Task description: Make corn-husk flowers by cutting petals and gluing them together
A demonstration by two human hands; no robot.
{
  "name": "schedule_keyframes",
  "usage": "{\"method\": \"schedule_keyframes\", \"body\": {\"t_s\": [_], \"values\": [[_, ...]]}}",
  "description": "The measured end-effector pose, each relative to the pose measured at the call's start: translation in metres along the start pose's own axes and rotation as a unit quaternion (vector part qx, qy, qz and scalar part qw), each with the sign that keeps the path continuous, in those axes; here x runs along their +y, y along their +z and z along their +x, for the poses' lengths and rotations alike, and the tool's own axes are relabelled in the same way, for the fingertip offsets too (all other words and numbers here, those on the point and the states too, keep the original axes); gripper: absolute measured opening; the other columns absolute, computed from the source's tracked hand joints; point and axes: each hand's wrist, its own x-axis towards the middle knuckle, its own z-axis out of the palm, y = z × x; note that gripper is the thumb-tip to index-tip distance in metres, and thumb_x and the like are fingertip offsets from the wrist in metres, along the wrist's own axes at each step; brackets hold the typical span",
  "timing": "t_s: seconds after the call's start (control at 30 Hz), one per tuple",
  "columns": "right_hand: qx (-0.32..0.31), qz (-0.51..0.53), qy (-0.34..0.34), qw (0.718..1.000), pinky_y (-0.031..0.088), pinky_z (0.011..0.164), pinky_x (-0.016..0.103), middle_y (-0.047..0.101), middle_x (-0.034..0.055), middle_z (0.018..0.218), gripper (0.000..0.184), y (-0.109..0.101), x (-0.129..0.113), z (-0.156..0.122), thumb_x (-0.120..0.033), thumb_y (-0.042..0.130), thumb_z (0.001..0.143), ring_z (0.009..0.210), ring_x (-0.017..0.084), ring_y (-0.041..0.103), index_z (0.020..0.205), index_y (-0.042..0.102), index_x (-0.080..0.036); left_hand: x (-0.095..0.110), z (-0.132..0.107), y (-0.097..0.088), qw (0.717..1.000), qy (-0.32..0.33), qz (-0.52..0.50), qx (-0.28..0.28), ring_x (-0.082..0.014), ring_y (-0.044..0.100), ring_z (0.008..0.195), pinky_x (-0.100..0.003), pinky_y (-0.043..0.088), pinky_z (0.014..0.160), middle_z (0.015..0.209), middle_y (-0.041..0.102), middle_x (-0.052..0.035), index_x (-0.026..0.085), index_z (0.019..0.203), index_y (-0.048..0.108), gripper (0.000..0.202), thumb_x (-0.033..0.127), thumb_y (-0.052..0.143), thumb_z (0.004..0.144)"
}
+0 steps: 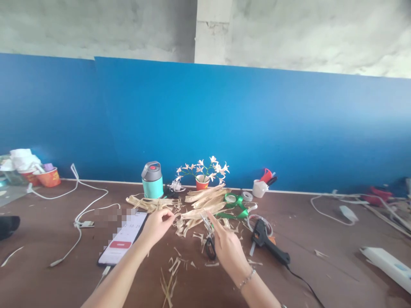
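Note:
My left hand (159, 226) is over the table beside the phone, thumb and fingers pinched together; what is between the tips is too small to make out. My right hand (226, 241) grips a pair of scissors (210, 248), black loops towards me and metal blades pointing away. Just beyond both hands lies a pile of dried pale husks (199, 209), like corn husk, with a second bunch (138, 203) to the left. Trimmed husk scraps (175, 265) are strewn on the table in front of me.
A phone (123, 239) lies left, a glue gun (269, 241) with a cord right. Behind stand a turquoise flask (153, 182), a cup (202, 184) of white artificial flowers (212, 169) and a white cup (260, 188) of tools. Green ribbon (237, 201) lies near the husks; a blue partition (224, 119) closes the back.

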Motion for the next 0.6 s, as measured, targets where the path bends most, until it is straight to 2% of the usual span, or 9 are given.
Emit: {"method": "schedule_keyframes", "body": {"t_s": [0.13,0.27,0.5,0.6], "values": [[-0.014,-0.003,0.008,1.0,0.048,0.072,0.023,0.071,0.0048,0.082,0.059,0.002,0.001,0.0,-0.007,0.031,0.082,0.073,0.016,0.066,0.138,0.03,-0.023,-0.014,0.002,0.0,0.991,0.073,0.101,-0.041,-0.0198,0.058,0.065,-0.028,0.039,0.063,0.066,0.065,-0.0021,0.021,0.054,0.064,0.015,0.024,0.055,0.066],[-0.018,-0.003,0.006,1.0,0.049,0.07,0.023,0.071,0.0039,0.078,0.057,-0.001,0.001,0.0,-0.007,0.031,0.082,0.072,0.015,0.066,0.137,0.033,-0.023,-0.02,-0.001,0.006,0.979,0.09,0.167,-0.07,-0.0227,0.059,0.075,-0.032,0.04,0.07,0.071,0.065,-0.0036,0.022,0.057,0.067,0.011,0.02,0.058,0.063],[-0.009,-0.015,-0.001,1.0,0.049,0.07,0.023,0.071,0.0046,0.088,0.057,0.001,0.002,0.0,-0.007,0.035,0.081,0.07,0.015,0.067,0.135,0.037,-0.026,-0.02,-0.002,0.006,0.971,0.114,0.197,-0.069,-0.0238,0.059,0.075,-0.035,0.041,0.071,0.072,0.064,-0.0051,0.022,0.063,0.068,0.019,0.027,0.052,0.073],[-0.011,-0.016,-0.003,1.0,0.05,0.07,0.023,0.072,0.0049,0.088,0.056,0.001,0.002,0.0,-0.007,0.034,0.081,0.071,0.015,0.067,0.134,0.039,-0.025,-0.021,-0.003,0.009,0.972,0.126,0.183,-0.075,-0.0233,0.058,0.079,-0.037,0.04,0.077,0.075,0.065,-0.0046,0.022,0.067,0.069,0.019,0.016,0.051,0.07]]}}
